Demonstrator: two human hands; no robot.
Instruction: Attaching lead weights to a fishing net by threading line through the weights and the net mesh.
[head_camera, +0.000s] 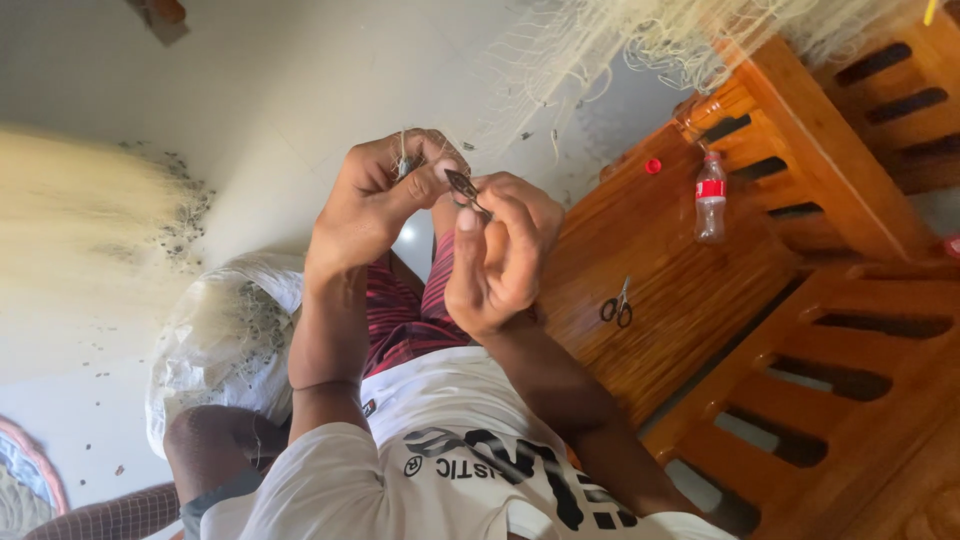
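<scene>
2 hands are meeting in the middle of my view, just left of the wooden table (690, 260). I am seeing the left hand (365, 205) closing into a fist-like grip, its thumb and fingers pinching a few pale strands of the fishing net (600, 40), which is hanging down from above the table's far end. The right hand (495, 255) is curling around a small dark tool (462, 186), pinching it between thumb and fingertips, with the pointed end touching the left thumb. Both hands are hovering over the person's lap, well apart from the table's surface.

On the table, 1 pair of scissors (617, 305) is lying near its middle, 1 clear plastic bottle (711, 200) with a red label is lying beyond them, and 1 red cap (653, 166) is sitting loose by the table's far edge. Left of the table, past the lap, a plastic bag (220, 340) is bulging with more netting.

As I am judging it, the thin strands could be slipping out of the left pinch, since so little is gripped. The tool's point is sitting right against the thumb, so a jerk could be pricking skin. Slack net overhead could also be snagging on the table's slats.
</scene>
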